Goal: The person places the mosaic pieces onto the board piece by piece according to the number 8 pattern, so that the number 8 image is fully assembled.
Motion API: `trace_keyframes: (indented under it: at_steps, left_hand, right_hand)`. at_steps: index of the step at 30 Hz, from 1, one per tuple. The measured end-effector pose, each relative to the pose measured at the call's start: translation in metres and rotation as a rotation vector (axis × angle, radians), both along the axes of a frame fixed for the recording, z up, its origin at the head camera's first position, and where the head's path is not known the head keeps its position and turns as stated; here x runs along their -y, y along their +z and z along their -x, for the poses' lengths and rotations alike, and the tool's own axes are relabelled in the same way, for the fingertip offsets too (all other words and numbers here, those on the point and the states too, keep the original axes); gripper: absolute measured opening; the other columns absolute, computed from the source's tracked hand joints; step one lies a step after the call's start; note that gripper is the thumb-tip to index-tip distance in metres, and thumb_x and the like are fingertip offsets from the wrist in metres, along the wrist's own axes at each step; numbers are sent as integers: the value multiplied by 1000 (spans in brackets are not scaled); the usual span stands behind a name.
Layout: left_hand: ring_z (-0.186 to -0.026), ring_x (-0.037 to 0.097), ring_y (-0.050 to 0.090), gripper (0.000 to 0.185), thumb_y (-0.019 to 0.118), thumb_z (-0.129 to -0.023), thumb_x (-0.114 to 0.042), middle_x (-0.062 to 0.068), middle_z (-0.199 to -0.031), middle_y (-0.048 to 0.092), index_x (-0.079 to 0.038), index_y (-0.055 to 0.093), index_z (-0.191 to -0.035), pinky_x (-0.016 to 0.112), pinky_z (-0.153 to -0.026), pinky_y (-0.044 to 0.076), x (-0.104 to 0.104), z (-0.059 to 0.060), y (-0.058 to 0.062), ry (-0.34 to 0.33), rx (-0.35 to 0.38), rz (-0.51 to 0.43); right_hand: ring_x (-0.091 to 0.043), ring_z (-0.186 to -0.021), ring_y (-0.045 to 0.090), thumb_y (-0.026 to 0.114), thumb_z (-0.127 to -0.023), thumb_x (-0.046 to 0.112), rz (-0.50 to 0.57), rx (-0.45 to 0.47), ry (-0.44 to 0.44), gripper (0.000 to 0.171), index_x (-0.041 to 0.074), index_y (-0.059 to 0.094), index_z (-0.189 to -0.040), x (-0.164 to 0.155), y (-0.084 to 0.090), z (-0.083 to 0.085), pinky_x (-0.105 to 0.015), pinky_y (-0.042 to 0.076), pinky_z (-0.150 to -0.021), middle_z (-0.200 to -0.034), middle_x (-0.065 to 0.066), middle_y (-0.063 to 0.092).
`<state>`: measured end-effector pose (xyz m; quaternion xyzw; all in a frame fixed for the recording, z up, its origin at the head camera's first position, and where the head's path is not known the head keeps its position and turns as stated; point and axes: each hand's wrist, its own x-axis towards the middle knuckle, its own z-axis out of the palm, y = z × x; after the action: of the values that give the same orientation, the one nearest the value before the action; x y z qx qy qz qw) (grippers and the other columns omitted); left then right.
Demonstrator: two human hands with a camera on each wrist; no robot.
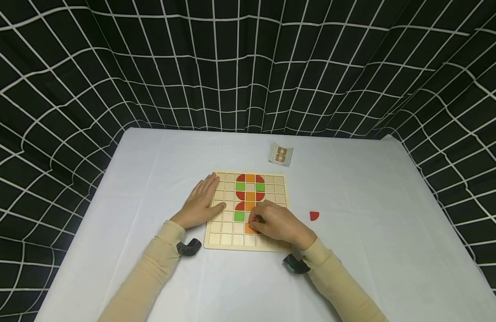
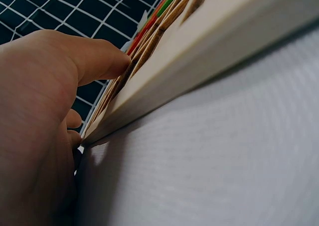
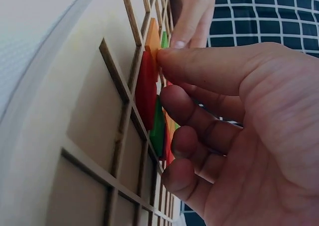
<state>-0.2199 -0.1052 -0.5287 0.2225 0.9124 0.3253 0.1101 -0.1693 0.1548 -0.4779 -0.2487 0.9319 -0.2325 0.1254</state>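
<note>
The wooden grid board [image 1: 228, 232] lay centred on the white table [image 1: 151, 156]. The right hand [image 1: 278, 223], fingers curled, pinched a green piece [image 3: 158, 128] over the lower cells. The left hand [image 1: 201, 203] pressed flat, fingers straight, on the board's left edge. A red quarter-circle piece [image 1: 314, 216] lay apart to the right.

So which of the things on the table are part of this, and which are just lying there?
In the job: wooden grid board; coloured tiles set in it; loose red quarter-circle tile; pattern card; left hand steadying the board; right hand at a tile.

Lying about: white tablecloth; grid-patterned backdrop.
</note>
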Motion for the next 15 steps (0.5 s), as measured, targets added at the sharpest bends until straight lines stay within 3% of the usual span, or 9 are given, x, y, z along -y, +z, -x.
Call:
trace_keyframes:
  at_steps: [8,15]
  left_hand:
    - [-160,33,1,86,57,-99,-36,16,-172,2,0,11,-162,50,-131,1,-1,0,1,-1,-1,8]
    - [-160,33,1,86,58,-99,-35,15,-172,2,0,11,-162,49,-131,1,-1,-1,2,-1,4,7]
  right_hand:
    - [-9,-77,52,75,-92,23,63,0,-35,11,23,66,-85,-11,12,5,-21,46,-64,-77,12,57]
    - [-13,-74,51,72,-94,25,167,18,-101,17,20,61,-83,-39,35,9,-22,41,-59,-77,6,55]
